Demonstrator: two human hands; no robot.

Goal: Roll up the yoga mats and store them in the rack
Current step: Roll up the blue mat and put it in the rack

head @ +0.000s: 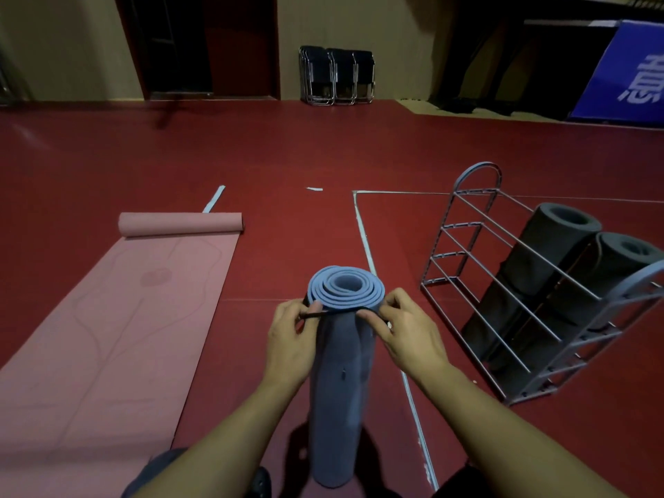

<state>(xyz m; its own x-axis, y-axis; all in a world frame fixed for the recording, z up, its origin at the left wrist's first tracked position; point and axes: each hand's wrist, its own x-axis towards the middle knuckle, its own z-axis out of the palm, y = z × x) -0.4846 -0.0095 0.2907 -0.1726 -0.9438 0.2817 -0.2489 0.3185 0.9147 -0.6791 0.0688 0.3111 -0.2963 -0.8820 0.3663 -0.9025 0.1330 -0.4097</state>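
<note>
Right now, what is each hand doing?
Left hand: pinching the black strap at the blue mat.
Right hand: pinching the same strap.

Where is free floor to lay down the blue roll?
Bare red floor lies between the pink mat and the white line. The rack, right, holds two grey rolls; its near slots seem free.

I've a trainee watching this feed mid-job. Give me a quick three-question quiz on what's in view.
1. True or false: the blue mat stands upright, rolled.
2. How many dark mats are in the rack?
3. What do the left hand and right hand pinch: A) black strap, B) pink mat, C) the rack?

Key: 1 true; 2 two; 3 A.
</note>
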